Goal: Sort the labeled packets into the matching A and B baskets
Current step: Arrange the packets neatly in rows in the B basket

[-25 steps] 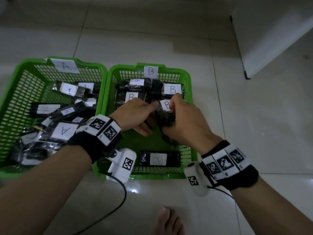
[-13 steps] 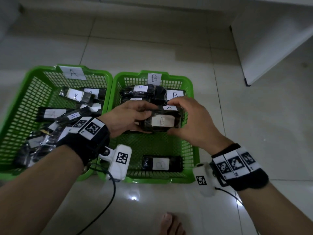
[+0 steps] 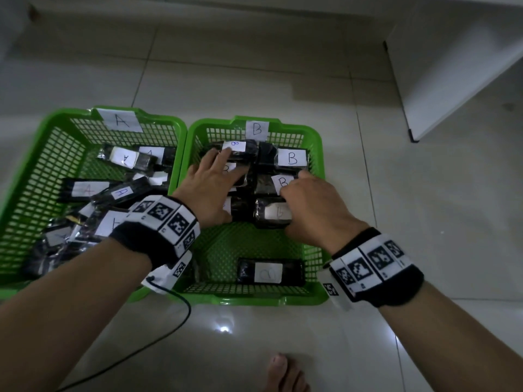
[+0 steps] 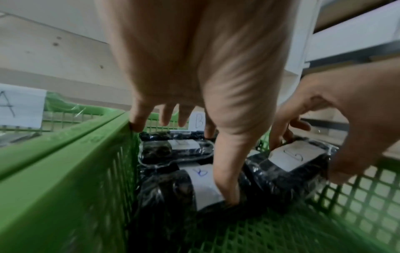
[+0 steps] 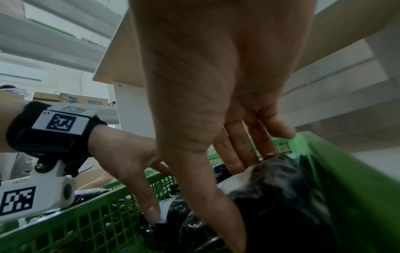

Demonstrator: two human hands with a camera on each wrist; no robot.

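Observation:
Two green mesh baskets sit side by side on the floor: basket A (image 3: 73, 112) on the left and basket B (image 3: 254, 299) on the right, each with several black packets bearing white labels. My right hand (image 3: 305, 199) pinches a B packet (image 3: 278, 213) between thumb and fingers as it lies in the middle of basket B; the same B packet (image 4: 296, 155) shows in the left wrist view. My left hand (image 3: 218, 179) lies spread with straight fingers over neighbouring B packets, its thumb (image 4: 225, 179) pressing on one of them (image 4: 201, 181).
One more packet (image 3: 268, 273) lies alone at the front of basket B. A black cable (image 3: 169, 329) runs over the tiles below the baskets, and a bare foot (image 3: 283, 372) shows at the bottom. A white cabinet (image 3: 452, 66) stands at the right.
Both hands held the B packet above basket B; now it lies down among the other packets. The left hand has let go and spread over the neighbouring packets.

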